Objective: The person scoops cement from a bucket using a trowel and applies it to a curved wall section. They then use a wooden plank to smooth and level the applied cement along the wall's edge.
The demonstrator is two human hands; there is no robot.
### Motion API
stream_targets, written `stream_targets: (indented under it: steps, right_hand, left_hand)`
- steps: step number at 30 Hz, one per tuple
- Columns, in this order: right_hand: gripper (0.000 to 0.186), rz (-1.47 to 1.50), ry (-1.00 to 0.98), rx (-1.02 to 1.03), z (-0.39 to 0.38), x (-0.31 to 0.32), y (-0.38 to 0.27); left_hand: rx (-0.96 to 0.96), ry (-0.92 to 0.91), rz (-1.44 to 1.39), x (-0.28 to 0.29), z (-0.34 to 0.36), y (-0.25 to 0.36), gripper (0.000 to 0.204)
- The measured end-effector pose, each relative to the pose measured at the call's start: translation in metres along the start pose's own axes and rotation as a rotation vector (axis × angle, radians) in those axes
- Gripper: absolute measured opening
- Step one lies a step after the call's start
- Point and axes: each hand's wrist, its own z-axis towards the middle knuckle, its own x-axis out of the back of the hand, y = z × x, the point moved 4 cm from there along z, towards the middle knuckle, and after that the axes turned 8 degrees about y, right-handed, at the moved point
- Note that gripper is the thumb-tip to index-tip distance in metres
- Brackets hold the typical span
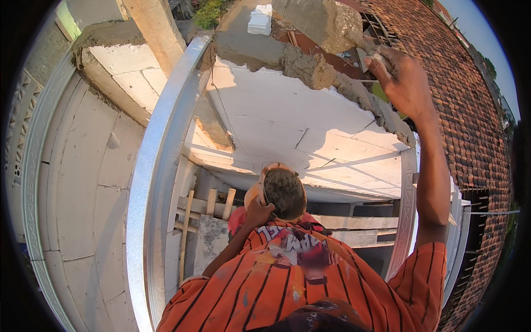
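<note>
My left hand (258, 211) grips the rim of a round container (285, 192) holding wet grey mortar, just in front of my chest. My right hand (399, 80) is raised at the upper right, closed around the handle of a trowel whose blade (326, 25) is smeared with wet mortar. The blade is over the top of a white block wall (287, 105), where a rough, lumpy band of mortar (307, 69) runs along the edge. A small white block (260, 19) lies beyond the blade, on the left.
A long metal channel (157, 166) runs beside me on the left, with another block wall (88, 182) beyond and a concrete post (155, 33) above. Wooden planks (354, 222) and poles lie below me. A metal truss (408, 182) stands at right, near a tiled roof (453, 99).
</note>
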Motion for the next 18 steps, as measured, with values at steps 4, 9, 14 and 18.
stream_targets:
  steps: [4,9,14,18]
  right_hand:
    - [0.040,0.239,-0.323,0.001,0.042,-0.010,-0.022]
    - [0.040,0.259,-0.525,-0.179,0.014,-0.029,0.010]
    - [0.039,0.376,-0.481,-0.404,-0.034,-0.024,0.049]
    - [0.036,0.462,-0.492,-0.499,-0.067,-0.028,0.075]
  left_hand:
    - [0.021,-0.025,-0.053,-0.001,0.004,-0.004,0.029]
    - [-0.078,-0.017,0.025,0.003,0.003,-0.003,0.029]
    - [-0.024,-0.027,0.013,0.004,0.006,-0.003,0.029]
    - [-0.027,0.007,-0.033,0.007,0.003,-0.011,0.030]
